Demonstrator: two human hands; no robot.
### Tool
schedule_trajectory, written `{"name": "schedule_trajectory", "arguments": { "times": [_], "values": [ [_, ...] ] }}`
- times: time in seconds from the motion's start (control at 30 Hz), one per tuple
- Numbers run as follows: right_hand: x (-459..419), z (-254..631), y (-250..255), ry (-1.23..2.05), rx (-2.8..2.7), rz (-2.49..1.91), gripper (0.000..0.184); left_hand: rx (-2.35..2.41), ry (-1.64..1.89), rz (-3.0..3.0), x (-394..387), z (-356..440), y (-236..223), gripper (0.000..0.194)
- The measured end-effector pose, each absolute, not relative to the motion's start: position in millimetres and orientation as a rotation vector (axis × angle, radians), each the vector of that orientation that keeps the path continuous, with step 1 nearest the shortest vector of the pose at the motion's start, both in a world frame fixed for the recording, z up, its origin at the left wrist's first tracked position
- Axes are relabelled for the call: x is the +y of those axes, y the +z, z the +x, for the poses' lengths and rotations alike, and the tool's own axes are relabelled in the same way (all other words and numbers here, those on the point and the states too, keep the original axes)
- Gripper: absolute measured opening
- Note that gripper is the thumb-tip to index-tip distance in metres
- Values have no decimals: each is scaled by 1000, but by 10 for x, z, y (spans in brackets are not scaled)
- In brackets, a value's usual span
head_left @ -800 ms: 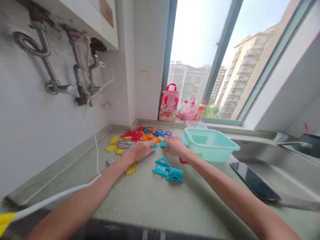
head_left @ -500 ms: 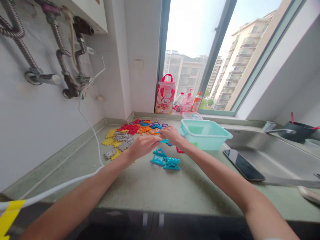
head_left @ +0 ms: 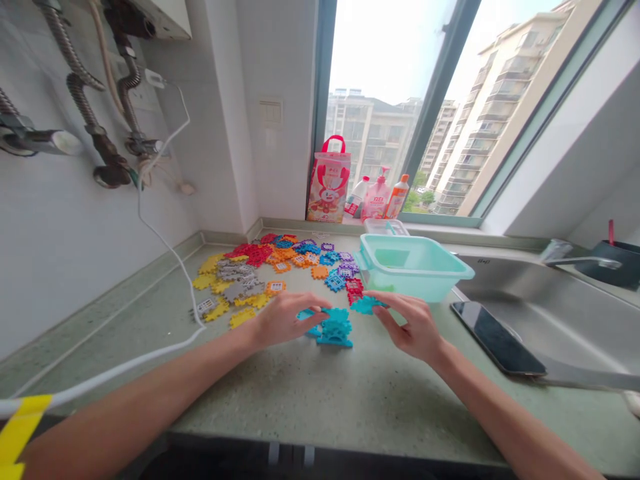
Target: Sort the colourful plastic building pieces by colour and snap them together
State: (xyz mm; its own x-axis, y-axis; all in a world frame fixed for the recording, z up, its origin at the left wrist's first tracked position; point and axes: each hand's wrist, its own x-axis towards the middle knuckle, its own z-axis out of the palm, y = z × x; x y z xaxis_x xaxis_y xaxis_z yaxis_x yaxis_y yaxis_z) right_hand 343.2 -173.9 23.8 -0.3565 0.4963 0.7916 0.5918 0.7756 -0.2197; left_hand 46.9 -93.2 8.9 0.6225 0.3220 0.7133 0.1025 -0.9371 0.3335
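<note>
In the head view, my right hand pinches a turquoise interlocking building tile with notched edges between thumb and fingers, above the counter. My left hand is closed, its thumb and fingertips at another turquoise building tile over a small joined structure of the same colour. The structure stands upright on the counter. Part of it, a flatter piece, lies behind my left fingers and is partly hidden. Just beyond my right fingertips are red tiles.
Yellow tiles, grey tiles and orange, blue and purple ones spread behind my hands. A mint plastic tub stands at right, near a phone and the sink. A white cable crosses the left side.
My hands have come apart and nearer to me. The right moved right with a turquoise tile; the left came down to the turquoise structure. The view has shifted slightly.
</note>
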Motion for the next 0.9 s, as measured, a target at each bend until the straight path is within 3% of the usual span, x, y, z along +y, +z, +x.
{"name": "schedule_trajectory", "arguments": {
  "times": [0.27, 0.5, 0.77, 0.9],
  "values": [
    [-1804, 3216, 275, 33, -2103, -687, 37, 409, 1160, 2533, -937, 540, 60, 15],
    [-1746, 3142, 143, 197, -2136, -833, 28, 342, 986, 2542, -971, 513, 111, 22],
    [-1692, 3131, 78, 320, -2155, -909, 26, 205, 903, 2584, -943, 496, 153, 46],
    [-1701, 3142, 96, 287, -2107, -938, 21, 278, 775, 2659, -905, 474, 177, 71]
  ]
}}
